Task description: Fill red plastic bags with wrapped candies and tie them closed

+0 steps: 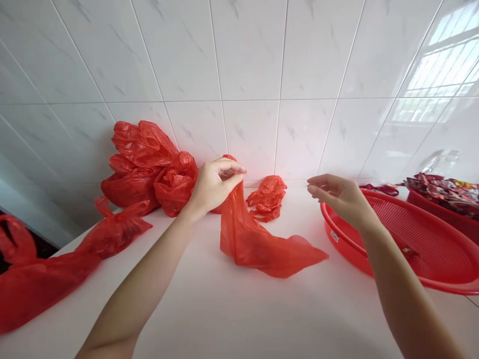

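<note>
My left hand [213, 185] pinches the top of a red plastic bag [258, 244] and holds it up, while the bag's lower part trails on the white counter [209, 304]. My right hand [339, 195] hovers to the right of it, fingers loosely curled and apart, holding nothing. A small crumpled red bag [267, 198] lies on the counter between the two hands, near the wall.
A pile of puffed red bags [145, 167] leans against the tiled wall at left. More flat red bags [56, 264] lie at the counter's left edge. A red mesh basket [422, 239] sits at right, and behind it a red tub of colourful wrappers [445, 192].
</note>
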Demonstrator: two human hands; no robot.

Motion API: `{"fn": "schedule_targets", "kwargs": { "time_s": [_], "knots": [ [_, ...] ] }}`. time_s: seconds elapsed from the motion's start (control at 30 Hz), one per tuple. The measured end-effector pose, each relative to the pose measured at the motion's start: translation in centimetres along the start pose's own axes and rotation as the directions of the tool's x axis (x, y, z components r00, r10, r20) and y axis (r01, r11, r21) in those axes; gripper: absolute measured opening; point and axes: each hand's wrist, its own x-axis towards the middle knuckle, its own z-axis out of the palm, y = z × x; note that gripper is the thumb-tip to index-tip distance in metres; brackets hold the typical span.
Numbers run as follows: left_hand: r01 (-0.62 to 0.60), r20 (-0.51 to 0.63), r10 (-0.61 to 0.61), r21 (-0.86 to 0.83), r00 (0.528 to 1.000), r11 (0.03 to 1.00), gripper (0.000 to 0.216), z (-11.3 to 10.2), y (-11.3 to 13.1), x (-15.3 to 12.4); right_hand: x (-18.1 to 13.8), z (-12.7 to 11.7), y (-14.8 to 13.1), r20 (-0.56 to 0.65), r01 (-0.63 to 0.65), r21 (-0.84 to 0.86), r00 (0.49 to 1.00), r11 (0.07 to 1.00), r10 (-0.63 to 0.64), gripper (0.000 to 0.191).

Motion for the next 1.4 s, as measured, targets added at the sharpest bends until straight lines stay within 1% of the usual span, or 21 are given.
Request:
{"fn": "schedule_targets", "kwargs": {
  "time_s": [0.07, 0.1, 0.17, 0.2, 0.27, 0.3, 0.33, 0.4, 0.43, 0.47, 0.5, 0.57, 0.63, 0.8, 0.87, 1.0, 1.1, 1.17, 1.27, 1.33, 1.4],
  "knots": [
    [0.006, 0.004, -0.006, 0.005, 1.000, 1.000, 0.014, -0.1, 0.1, 0.0, -1.2, -0.8, 0.5, 0.176, 0.010, -0.048, 0.984, 0.999, -0.001, 0.048],
    [0.012, 0.004, -0.012, 0.010, 1.000, 1.000, 0.014, -0.2, 0.1, 0.0, -2.0, -1.2, 0.8, 0.283, 0.003, -0.064, 0.959, 0.998, 0.015, 0.057],
    [0.025, 0.002, -0.025, 0.023, 1.000, 0.999, 0.014, -0.3, 0.1, -0.1, -4.0, -1.5, 1.3, 0.478, -0.023, -0.104, 0.876, 0.994, 0.070, 0.078],
    [0.031, 0.001, -0.031, 0.029, 1.000, 0.999, 0.014, -0.4, 0.0, -0.1, -5.0, -1.3, 1.5, 0.550, -0.033, -0.133, 0.829, 0.991, 0.101, 0.088],
    [0.043, 0.000, -0.043, 0.035, 0.999, 0.998, 0.014, -0.4, -0.1, -0.1, -6.9, -0.5, 1.8, 0.634, -0.025, -0.174, 0.762, 0.984, 0.131, 0.094],
    [0.048, 0.000, -0.048, 0.037, 0.999, 0.998, 0.013, -0.4, -0.1, -0.1, -7.7, 0.1, 1.9, 0.641, -0.019, -0.185, 0.755, 0.982, 0.136, 0.089],
    [0.053, 0.000, -0.054, 0.042, 0.999, 0.998, 0.013, -0.4, -0.2, -0.1, -8.2, 0.8, 2.1, 0.624, -0.020, -0.187, 0.769, 0.982, 0.135, 0.076],
    [0.066, -0.005, -0.066, 0.052, 0.998, 0.996, 0.013, -0.5, -0.1, -0.1, -8.6, 2.0, 2.5, 0.556, -0.054, -0.150, 0.821, 0.987, 0.129, 0.035],
    [0.070, -0.011, -0.069, 0.054, 0.998, 0.996, 0.013, -0.6, -0.1, -0.1, -8.4, 2.4, 2.7, 0.512, -0.085, -0.085, 0.851, 0.993, 0.116, 0.021],
    [0.072, -0.017, -0.071, 0.051, 0.997, 0.996, 0.012, -0.7, 0.0, 0.0, -8.0, 2.6, 2.8, 0.462, -0.117, 0.017, 0.882, 0.993, 0.096, 0.018],
    [0.074, -0.023, -0.073, 0.045, 0.997, 0.996, 0.011, -0.9, 0.1, 0.0, -7.4, 2.6, 2.9, 0.403, -0.143, 0.142, 0.912, 0.979, 0.074, 0.019],
    [0.079, -0.045, -0.078, 0.024, 0.996, 0.997, 0.010, -1.3, 0.3, 0.1, -6.1, 2.4, 2.8, 0.280, -0.165, 0.388, 0.959, 0.907, 0.054, 0.021],
    [0.098, -0.061, -0.098, 0.001, 0.993, 0.995, 0.010, -1.6, 0.4, 0.1, -4.8, 2.1, 2.4, 0.193, -0.165, 0.514, 0.978, 0.842, 0.074, 0.022],
    [0.148, 0.006, -0.148, -0.008, 0.989, 0.989, 0.011, -1.6, 0.4, -0.1, -2.7, 1.8, 0.9, 0.077, -0.159, 0.619, 0.987, 0.769, 0.141, 0.029],
    [0.169, 0.001, -0.169, 0.004, 0.986, 0.986, 0.013, -1.6, 0.1, -0.2, -2.2, 1.7, 0.7, 0.045, -0.157, 0.648, 0.985, 0.746, 0.168, 0.029],
    [0.257, -0.033, -0.257, 0.010, 0.966, 0.966, 0.021, -1.9, -0.8, 0.2, -1.0, 1.4, 1.5, -0.002, -0.169, 0.680, 0.973, 0.713, 0.231, 0.025],
    [0.277, -0.026, -0.279, -0.039, 0.960, 0.960, 0.018, -1.8, -1.0, 0.5, -0.3, 1.6, 2.1, -0.020, -0.149, 0.660, 0.976, 0.736, 0.215, 0.026],
    [0.250, 0.029, -0.248, -0.092, 0.968, 0.964, 0.016, -1.1, -0.7, 0.6, -0.1, 2.3, 1.8, 0.024, -0.167, 0.668, 0.979, 0.725, 0.203, 0.026],
    [0.169, 0.199, -0.140, -0.133, 0.970, 0.977, 0.028, 0.7, 0.5, 0.5, 0.1, 3.9, 0.7, 0.115, -0.225, 0.702, 0.972, 0.675, 0.204, 0.023],
    [0.114, 0.335, -0.073, -0.106, 0.939, 0.988, 0.035, 2.3, 1.6, 0.4, 0.1, 5.0, -0.1, 0.142, -0.247, 0.722, 0.967, 0.647, 0.211, 0.022],
    [0.083, 0.433, -0.049, -0.061, 0.900, 0.995, 0.040, 3.8, 2.5, 0.4, 0.1, 5.9, -0.7, 0.143, -0.244, 0.740, 0.968, 0.626, 0.209, 0.024]
  ]
}}
